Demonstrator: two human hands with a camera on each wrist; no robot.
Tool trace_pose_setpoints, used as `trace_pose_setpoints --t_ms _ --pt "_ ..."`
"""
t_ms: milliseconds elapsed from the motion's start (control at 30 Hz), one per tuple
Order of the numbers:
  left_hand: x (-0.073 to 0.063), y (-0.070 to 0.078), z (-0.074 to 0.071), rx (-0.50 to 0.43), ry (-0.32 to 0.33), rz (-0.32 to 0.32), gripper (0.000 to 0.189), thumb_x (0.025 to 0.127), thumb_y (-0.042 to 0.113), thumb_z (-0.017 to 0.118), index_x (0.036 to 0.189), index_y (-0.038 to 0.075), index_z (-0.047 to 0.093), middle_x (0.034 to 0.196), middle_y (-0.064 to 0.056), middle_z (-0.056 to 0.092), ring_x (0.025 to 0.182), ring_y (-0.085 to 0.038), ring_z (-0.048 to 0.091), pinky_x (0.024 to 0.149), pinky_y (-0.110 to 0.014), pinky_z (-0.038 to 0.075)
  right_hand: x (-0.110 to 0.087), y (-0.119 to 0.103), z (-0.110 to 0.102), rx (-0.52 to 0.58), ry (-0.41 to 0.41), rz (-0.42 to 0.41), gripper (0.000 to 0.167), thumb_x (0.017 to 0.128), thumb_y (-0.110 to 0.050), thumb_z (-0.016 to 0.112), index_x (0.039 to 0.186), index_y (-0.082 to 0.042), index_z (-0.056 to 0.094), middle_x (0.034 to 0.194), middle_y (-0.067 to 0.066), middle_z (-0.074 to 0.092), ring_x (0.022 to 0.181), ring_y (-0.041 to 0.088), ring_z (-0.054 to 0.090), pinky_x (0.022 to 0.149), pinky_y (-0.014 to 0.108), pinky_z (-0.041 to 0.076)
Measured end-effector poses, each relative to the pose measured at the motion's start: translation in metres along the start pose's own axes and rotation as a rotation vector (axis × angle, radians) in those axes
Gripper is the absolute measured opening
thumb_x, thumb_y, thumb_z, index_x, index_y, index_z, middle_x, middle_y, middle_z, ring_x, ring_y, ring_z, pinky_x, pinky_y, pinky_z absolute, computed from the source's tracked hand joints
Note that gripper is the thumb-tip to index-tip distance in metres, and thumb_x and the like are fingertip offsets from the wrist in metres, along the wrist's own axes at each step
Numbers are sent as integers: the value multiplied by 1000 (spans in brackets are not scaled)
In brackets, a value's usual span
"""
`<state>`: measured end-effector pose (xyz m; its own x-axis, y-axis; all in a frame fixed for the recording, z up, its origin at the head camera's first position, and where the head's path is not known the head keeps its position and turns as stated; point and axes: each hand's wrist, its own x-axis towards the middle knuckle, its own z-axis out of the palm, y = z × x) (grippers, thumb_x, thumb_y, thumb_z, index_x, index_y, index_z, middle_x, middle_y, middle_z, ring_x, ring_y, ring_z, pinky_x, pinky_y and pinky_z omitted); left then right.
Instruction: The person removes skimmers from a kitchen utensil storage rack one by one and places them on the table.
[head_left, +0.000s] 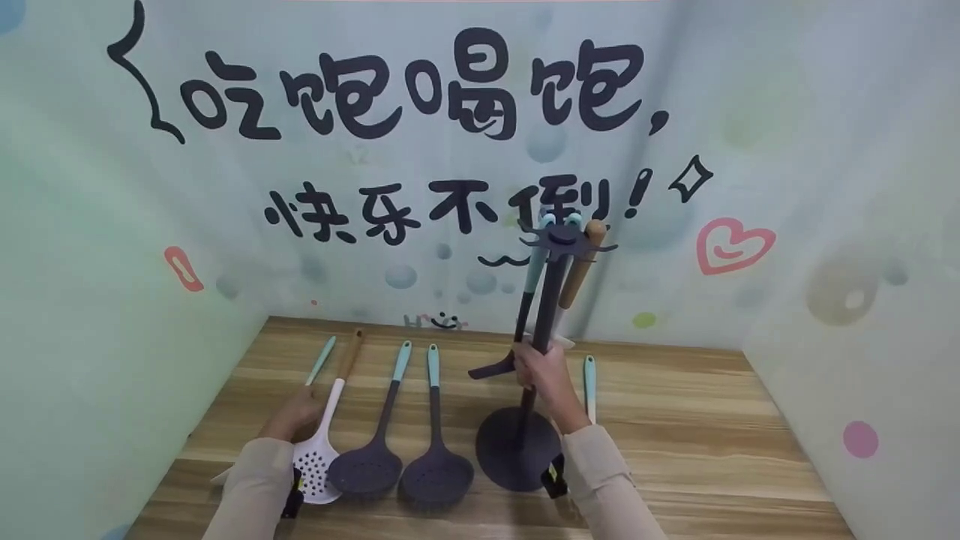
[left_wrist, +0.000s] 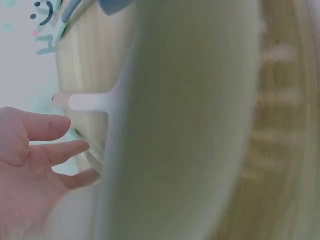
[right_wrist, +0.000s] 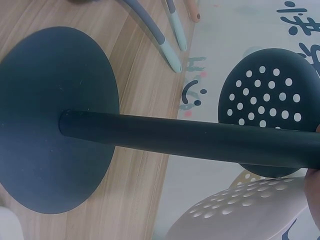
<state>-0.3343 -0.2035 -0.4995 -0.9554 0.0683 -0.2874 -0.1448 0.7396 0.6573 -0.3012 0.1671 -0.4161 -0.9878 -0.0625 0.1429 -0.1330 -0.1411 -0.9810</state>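
Observation:
My right hand (head_left: 546, 371) grips the dark post (head_left: 552, 300) of a utensil stand with a round base (head_left: 510, 450). On its hooks hang a mint-handled dark utensil with a perforated head (right_wrist: 260, 100) and a wooden-handled one (head_left: 577, 281) with a white perforated head (right_wrist: 245, 210). My left hand (head_left: 298, 414) is low at the left, beside a mint-handled utensil (head_left: 321, 360) it partly hides. In the left wrist view its fingers (left_wrist: 65, 150) are apart and loosely extended. Beside it lies a white skimmer (head_left: 319, 465) with a wooden handle, large and blurred in the left wrist view.
Two dark mint-handled utensils, one (head_left: 367, 469) beside the other (head_left: 436, 480), lie between the skimmer and the stand. Right of the stand, another mint-handled utensil (head_left: 590, 382) is partly behind my right forearm. A printed curtain (head_left: 450, 165) surrounds the wooden table (head_left: 697, 450).

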Motion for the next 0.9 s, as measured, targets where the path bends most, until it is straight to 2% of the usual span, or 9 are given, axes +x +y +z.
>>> trace_pose_setpoints --t_ms 133,233,333,433,533,600,700,833,900 --pt "-2 13 1 72 98 -13 54 89 12 34 135 -16 30 136 -39 32 125 -50 35 104 -54 31 0 2 1 42 -10 -14 39 92 -3 47 55 -12 38 42 -9 36 38 6 29 42 25 23" --pt "-2 30 3 40 149 -35 55 89 13 35 140 -9 28 137 -39 25 123 -54 29 104 -60 25 0 4 1 46 14 -20 38 91 -5 48 55 -12 37 43 -8 35 39 6 29 42 24 23" --pt "2 51 5 26 210 21 54 94 20 37 141 -4 28 138 -38 22 124 -56 23 102 -64 19 1 6 1 51 36 -23 36 89 -5 49 56 -12 37 44 -7 34 39 7 28 41 23 22" --pt "4 74 9 12 292 113 51 95 20 39 141 -1 32 140 -34 25 127 -55 23 104 -63 16 1 7 1 49 47 -27 35 89 -5 50 56 -11 37 44 -7 33 39 7 28 41 23 23" --pt "0 100 15 -64 373 221 50 92 13 44 140 2 35 140 -30 29 128 -50 27 105 -60 18 1 7 1 40 48 -27 36 89 -6 50 56 -11 37 44 -7 34 39 7 28 41 23 23" --pt "-7 119 20 -128 418 299 48 92 14 47 139 4 37 139 -27 32 127 -46 31 105 -57 23 1 8 1 36 49 -24 36 89 -6 50 56 -11 37 44 -7 34 39 7 28 41 24 23" --pt "-22 147 28 -256 478 456 45 94 17 49 137 5 41 136 -23 37 127 -39 36 104 -53 30 1 7 2 38 51 -22 36 89 -6 49 55 -12 37 44 -7 34 39 7 28 41 24 23" --pt "-42 182 39 -396 518 681 38 95 15 52 131 5 48 129 -17 48 120 -30 45 101 -45 36 0 6 2 44 51 -25 36 89 -6 50 56 -12 37 45 -7 34 40 7 28 41 24 23" --pt "-52 199 44 -453 493 757 34 95 14 52 128 4 50 125 -12 52 115 -24 49 100 -40 38 0 6 3 47 52 -25 36 89 -6 50 56 -11 37 45 -7 34 40 8 29 41 24 24"
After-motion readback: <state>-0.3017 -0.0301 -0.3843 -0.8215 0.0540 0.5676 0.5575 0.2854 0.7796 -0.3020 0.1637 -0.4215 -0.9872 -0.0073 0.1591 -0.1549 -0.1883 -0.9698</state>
